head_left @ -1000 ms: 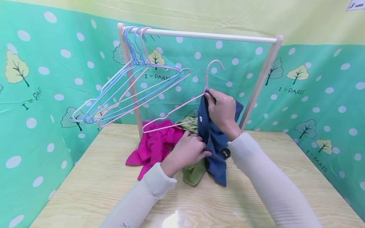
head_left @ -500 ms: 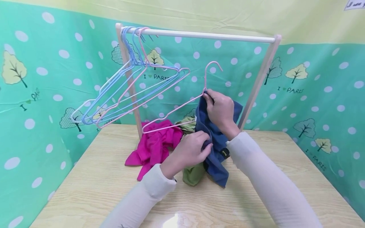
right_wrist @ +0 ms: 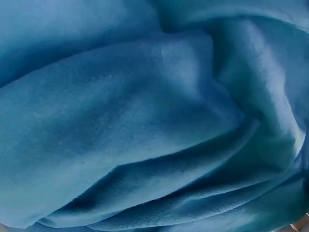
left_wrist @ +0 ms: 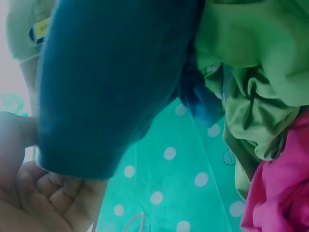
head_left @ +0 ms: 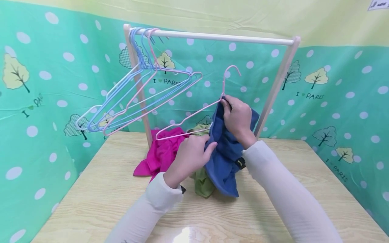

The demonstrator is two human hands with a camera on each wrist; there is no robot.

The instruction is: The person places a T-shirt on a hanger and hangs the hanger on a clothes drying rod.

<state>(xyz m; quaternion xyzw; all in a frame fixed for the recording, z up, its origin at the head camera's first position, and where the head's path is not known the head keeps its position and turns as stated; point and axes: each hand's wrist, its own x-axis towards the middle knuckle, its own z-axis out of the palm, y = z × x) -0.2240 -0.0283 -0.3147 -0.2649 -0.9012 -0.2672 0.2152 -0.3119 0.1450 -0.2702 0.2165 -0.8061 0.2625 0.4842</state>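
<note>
A pink hanger (head_left: 188, 118) is partly inside a blue shirt (head_left: 225, 165); its left arm sticks out and its hook points up. Just below the hook, my right hand (head_left: 238, 116) pinches the shirt's top edge against the hanger's neck. My left hand (head_left: 189, 153) holds the shirt's left edge, thumb on the near side. Up close in the left wrist view, the thumb and curled fingers of the left hand (left_wrist: 53, 193) meet at a hem of the blue shirt (left_wrist: 116, 87). Only folds of the blue shirt (right_wrist: 120, 111) fill the right wrist view.
A garment rack (head_left: 212, 36) stands behind, with several blue, white and pink hangers (head_left: 146, 98) bunched at its left end. A magenta garment (head_left: 162, 152) and a green garment (head_left: 203, 184) lie crumpled on the wooden table (head_left: 91, 202).
My left hand first moves right onto the shirt's edge, then pulls it left, spreading the cloth wider. The hanger has shifted slightly right in my right hand.
</note>
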